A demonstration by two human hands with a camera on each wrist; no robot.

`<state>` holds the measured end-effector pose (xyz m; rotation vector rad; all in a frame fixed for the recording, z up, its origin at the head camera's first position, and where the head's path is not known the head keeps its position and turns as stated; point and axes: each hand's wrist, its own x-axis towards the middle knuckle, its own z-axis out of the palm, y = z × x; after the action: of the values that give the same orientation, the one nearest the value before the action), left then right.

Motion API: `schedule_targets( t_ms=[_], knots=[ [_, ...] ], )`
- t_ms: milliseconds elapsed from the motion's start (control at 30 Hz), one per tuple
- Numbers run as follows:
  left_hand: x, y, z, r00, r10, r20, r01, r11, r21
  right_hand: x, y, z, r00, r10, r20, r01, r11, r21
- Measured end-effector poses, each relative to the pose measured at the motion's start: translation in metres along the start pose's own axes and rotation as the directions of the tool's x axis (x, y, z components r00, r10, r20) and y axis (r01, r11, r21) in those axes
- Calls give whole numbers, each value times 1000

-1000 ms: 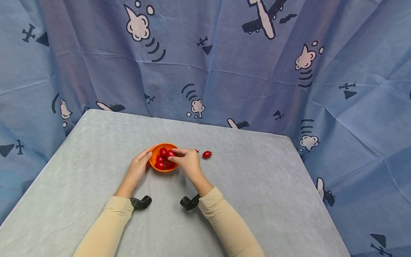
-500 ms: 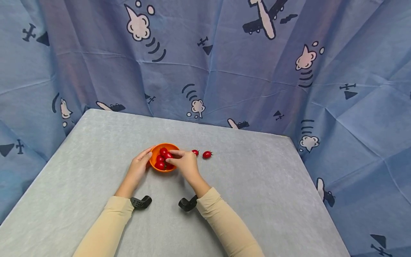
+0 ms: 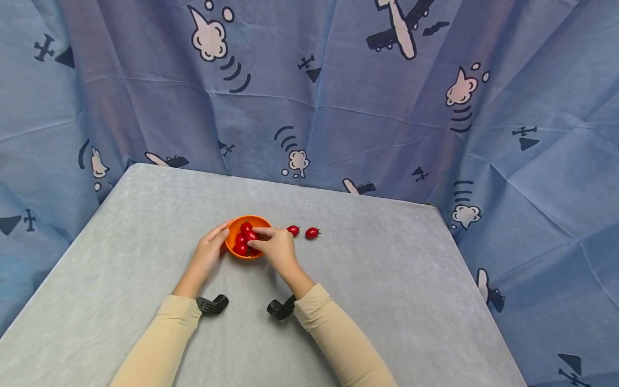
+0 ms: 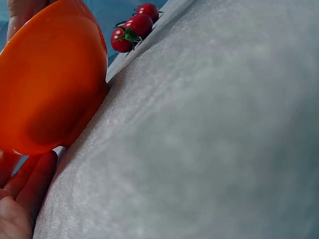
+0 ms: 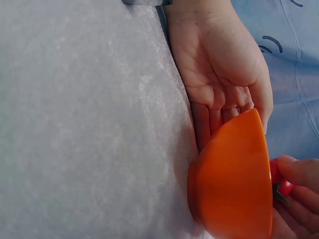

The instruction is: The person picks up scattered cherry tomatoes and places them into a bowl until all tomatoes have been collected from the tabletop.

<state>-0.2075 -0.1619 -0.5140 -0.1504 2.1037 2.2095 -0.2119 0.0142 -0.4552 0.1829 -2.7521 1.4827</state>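
An orange bowl (image 3: pixel 231 231) with several red cherry tomatoes (image 3: pixel 240 249) inside stands on the table. My left hand (image 3: pixel 209 250) holds it from the left, thumb at the rim; in the right wrist view the fingers of that hand reach low along the bowl's outer wall (image 5: pixel 229 174). From the right, my right hand (image 3: pixel 281 250) dips over the rim and pinches a cherry tomato (image 3: pixel 250 235) between thumb and fingers, among the others. Part of the bowl's right side is hidden under this hand.
Right of the bowl lie a cherry tomato (image 3: pixel 293 230) close behind my right hand and another cherry tomato (image 3: pixel 312 233) farther right. The left wrist view shows three in a row, green stems on some. A patterned blue curtain (image 3: pixel 271 80) hangs behind the grey-white table (image 3: pixel 387 279).
My right hand has shifted slightly left, deeper over the bowl, with the pinched tomato. The nearer loose tomato has come out from behind it. My left hand stays still.
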Motion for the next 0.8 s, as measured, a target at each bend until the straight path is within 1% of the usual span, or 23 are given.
schedule_targets(
  t_ms=[300, 600, 800],
  knots=[
    [1, -2, 0, 1000, 2, -2, -2, 1000, -7, 0, 0, 2, 999, 27, 30, -26, 999, -18],
    [1, -2, 0, 1000, 6, -3, -6, 1000, -17, 1, -2, 2, 998, 22, 54, -19, 998, -55],
    [1, -2, 0, 1000, 0, -3, 0, 1000, -13, 0, -2, 0, 999, 22, 45, -20, 999, -36]
  ],
)
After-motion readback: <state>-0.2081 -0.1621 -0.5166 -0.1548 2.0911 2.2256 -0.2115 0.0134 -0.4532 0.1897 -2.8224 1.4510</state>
